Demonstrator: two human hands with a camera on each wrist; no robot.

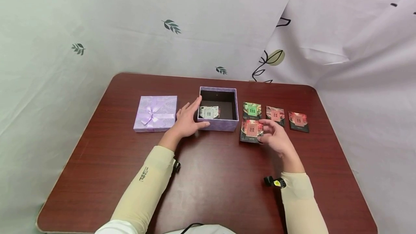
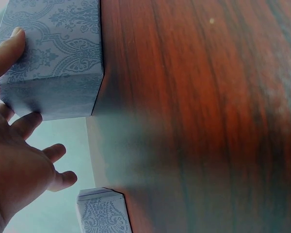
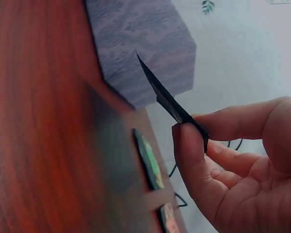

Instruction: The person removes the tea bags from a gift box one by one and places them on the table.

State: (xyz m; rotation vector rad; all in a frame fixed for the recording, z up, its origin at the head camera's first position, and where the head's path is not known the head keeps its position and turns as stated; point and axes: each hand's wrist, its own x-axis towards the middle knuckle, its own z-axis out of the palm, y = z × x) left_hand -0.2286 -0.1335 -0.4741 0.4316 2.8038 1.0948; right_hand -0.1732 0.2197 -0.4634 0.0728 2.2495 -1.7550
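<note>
A purple patterned box (image 1: 217, 125) stands lidless at mid-table, with a white sachet (image 1: 209, 112) lying inside at its left. My left hand (image 1: 187, 121) spreads its fingers along the box's left side, thumb at the front wall; the left wrist view shows that hand (image 2: 19, 145) against the box (image 2: 53, 58). Between thumb and fingers, my right hand (image 1: 277, 138) pinches a red and black sachet (image 1: 251, 130) by its right edge. In the right wrist view the sachet (image 3: 169, 99) appears edge-on, raised off the table, with the right hand (image 3: 233, 155) gripping one end.
The purple lid (image 1: 155, 114) with a ribbon bow lies left of the box. To the right lie a green sachet (image 1: 252, 110), a red sachet (image 1: 275, 115) and another red sachet (image 1: 298, 121). A white curtain (image 1: 208, 28) hangs behind the brown table (image 1: 214, 176).
</note>
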